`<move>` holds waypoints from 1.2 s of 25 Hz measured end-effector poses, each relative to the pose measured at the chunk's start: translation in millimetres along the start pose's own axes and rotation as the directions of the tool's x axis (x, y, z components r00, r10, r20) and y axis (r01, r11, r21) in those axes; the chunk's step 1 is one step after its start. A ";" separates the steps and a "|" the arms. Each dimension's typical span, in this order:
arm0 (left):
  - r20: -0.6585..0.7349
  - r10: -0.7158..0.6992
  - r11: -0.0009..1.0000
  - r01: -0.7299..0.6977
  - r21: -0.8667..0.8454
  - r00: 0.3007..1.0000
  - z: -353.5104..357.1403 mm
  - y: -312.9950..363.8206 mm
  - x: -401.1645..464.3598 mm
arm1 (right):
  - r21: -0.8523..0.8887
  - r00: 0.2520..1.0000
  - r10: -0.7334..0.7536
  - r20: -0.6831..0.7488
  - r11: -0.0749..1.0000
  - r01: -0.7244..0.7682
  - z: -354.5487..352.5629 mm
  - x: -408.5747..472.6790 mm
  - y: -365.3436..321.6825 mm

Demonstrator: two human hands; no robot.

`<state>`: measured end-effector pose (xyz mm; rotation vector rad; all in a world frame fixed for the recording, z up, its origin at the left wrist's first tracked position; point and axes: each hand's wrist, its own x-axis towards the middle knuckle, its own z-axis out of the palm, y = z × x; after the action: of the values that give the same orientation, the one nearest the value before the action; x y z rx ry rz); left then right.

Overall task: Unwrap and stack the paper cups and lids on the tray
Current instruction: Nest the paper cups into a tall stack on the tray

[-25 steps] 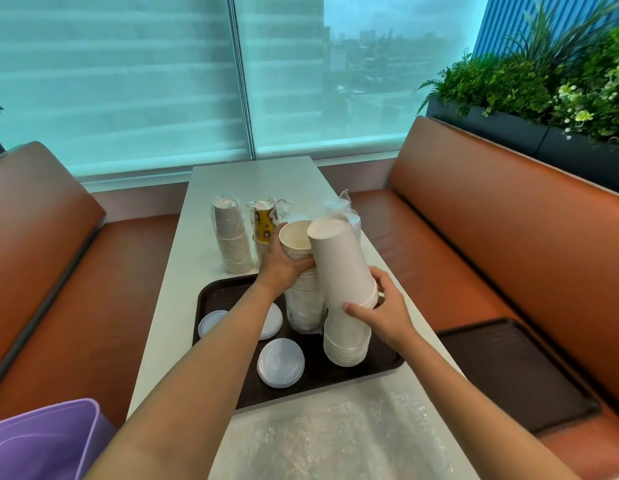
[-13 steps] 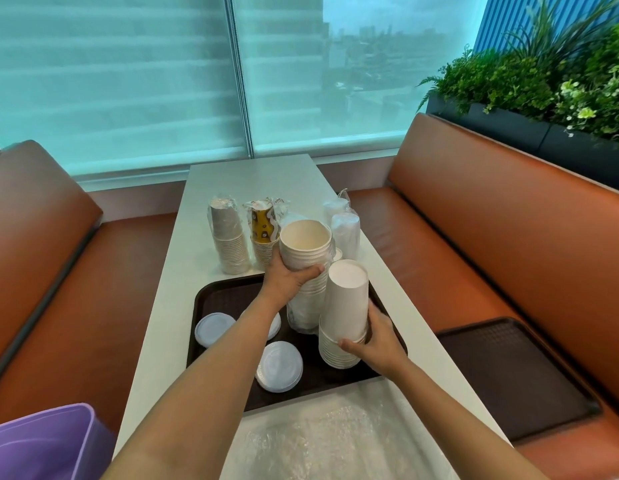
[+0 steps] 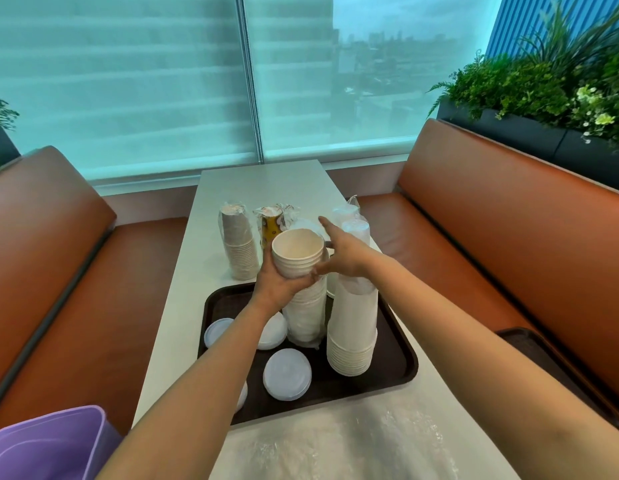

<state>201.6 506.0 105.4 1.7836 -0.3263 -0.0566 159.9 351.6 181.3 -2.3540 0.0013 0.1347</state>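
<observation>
A dark brown tray (image 3: 401,372) lies on the white table. On it stands an upright stack of white paper cups (image 3: 301,258); my left hand (image 3: 278,287) grips it near the top. To its right an upside-down stack of white cups (image 3: 353,330) stands free on the tray. My right hand (image 3: 342,252) hovers with straight fingers beside the rim of the gripped stack, holding nothing. Several white lids (image 3: 287,374) lie flat on the tray's left and front.
Behind the tray stand wrapped cup stacks: a grey one (image 3: 237,239), a yellow-printed one (image 3: 271,225), and wrapped lids (image 3: 353,223). Crumpled clear wrap (image 3: 363,445) lies near me. A purple bin (image 3: 48,441) is at lower left. A second tray (image 3: 557,372) rests on the right bench.
My right hand has let go of the upside-down stack, which now stands on the tray, and has moved up and back beside the top of the stack that my left hand holds.
</observation>
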 end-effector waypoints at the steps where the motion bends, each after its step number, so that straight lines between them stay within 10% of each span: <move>1: 0.000 -0.002 1.000 0.002 0.010 1.000 -3.3 -0.4 -0.1 | 0.025 1.000 0.011 0.001 1.000 -0.011 -0.1 7.0 2.9; 30: 0.010 -0.175 0.984 0.175 0.025 0.985 15.4 -40.0 -5.8 | 0.131 0.881 0.045 0.470 0.984 -0.120 -3.3 63.8 39.8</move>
<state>200.3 500.9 62.5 1.8331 -0.1791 -0.1893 222.0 323.6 149.4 -2.1103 -0.1180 0.7167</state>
